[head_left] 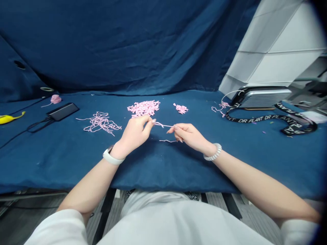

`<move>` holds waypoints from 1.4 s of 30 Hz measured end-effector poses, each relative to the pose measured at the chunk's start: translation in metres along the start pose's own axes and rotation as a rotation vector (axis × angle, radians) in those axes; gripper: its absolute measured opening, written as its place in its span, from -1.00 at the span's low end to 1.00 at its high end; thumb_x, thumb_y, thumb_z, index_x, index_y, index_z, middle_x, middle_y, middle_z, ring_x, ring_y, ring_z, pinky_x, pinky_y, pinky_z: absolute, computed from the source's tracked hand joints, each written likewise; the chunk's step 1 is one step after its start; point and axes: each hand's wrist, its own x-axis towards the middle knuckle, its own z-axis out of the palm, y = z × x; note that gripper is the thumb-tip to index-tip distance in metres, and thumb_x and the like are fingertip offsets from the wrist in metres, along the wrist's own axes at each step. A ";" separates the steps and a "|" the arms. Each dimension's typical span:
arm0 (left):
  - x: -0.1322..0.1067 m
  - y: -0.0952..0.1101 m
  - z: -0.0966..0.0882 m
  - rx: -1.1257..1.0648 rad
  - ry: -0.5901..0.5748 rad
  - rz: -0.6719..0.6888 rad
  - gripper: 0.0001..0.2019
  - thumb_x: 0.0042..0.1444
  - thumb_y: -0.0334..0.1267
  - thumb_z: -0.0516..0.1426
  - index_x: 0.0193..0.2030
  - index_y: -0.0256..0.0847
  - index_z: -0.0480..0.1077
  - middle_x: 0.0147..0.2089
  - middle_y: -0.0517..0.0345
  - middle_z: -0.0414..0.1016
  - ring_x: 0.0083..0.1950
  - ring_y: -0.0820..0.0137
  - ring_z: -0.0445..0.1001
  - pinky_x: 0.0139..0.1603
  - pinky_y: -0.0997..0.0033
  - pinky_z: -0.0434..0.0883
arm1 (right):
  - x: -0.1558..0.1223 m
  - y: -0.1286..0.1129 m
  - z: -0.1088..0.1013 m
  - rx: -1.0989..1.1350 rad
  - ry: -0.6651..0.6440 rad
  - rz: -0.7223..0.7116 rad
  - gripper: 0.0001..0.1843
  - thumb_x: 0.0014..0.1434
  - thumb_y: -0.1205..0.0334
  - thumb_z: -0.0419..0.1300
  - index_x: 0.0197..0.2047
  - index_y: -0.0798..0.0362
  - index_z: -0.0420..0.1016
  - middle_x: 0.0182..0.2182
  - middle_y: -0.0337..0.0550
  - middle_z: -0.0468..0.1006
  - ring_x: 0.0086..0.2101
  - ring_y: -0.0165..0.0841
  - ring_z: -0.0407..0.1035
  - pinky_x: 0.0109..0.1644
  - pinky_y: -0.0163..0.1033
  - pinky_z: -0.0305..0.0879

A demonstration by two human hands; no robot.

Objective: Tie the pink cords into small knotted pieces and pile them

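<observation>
Between my two hands a thin pink strand of yarn (165, 126) is stretched just above the blue cloth. My left hand (138, 131), with a white band at the wrist, pinches its left end, where a small loop or crossing shows near the fingertips. The right end is pinched in my right hand (187, 135), which has a coiled bracelet at the wrist. A short tail of yarn (167, 141) hangs or lies below my right fingers. Beyond my left hand is a pile of short pink yarn pieces (144, 107), and a smaller pink clump (181, 109) lies to its right.
Loose pink strands (100, 123) lie at the left. Farther left are a black box with cables (63, 111), a pink yarn ball (55, 99) and a yellow object (10, 118). At the right sit a lettered black strap (258, 119) and a ribbed silver case (265, 98).
</observation>
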 end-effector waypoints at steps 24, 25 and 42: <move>0.006 -0.024 0.031 -1.610 0.185 -1.074 -0.82 0.16 -0.41 0.04 -0.48 -0.28 0.24 -0.61 0.30 0.28 -0.62 0.62 0.29 -0.48 0.58 0.34 | -0.001 0.019 -0.002 -0.027 0.261 0.102 -0.59 0.10 -0.07 0.13 -0.40 0.13 0.53 -0.65 -0.30 0.27 -0.58 -0.49 0.08 -0.46 -0.31 0.01; 0.006 -0.025 0.031 -1.604 0.206 -1.044 -0.84 0.16 -0.42 0.04 -0.46 -0.28 0.25 -0.59 0.29 0.31 -0.60 0.62 0.31 -0.46 0.57 0.35 | 0.000 0.020 -0.004 -0.016 0.275 0.109 -0.59 0.09 -0.08 0.14 -0.40 0.13 0.53 -0.67 -0.32 0.24 -0.59 -0.49 0.07 -0.47 -0.31 0.00; 0.023 -0.045 -0.005 -1.537 0.649 -0.797 -0.80 0.12 -0.51 0.04 -0.45 -0.17 0.34 -0.41 0.24 0.53 -0.13 0.50 0.53 -0.01 0.43 0.45 | 0.016 0.032 -0.047 0.066 0.317 0.204 -0.63 -0.07 -0.04 0.29 -0.53 0.14 0.45 -0.52 -0.20 0.43 -0.55 -0.53 0.14 -0.50 -0.35 0.10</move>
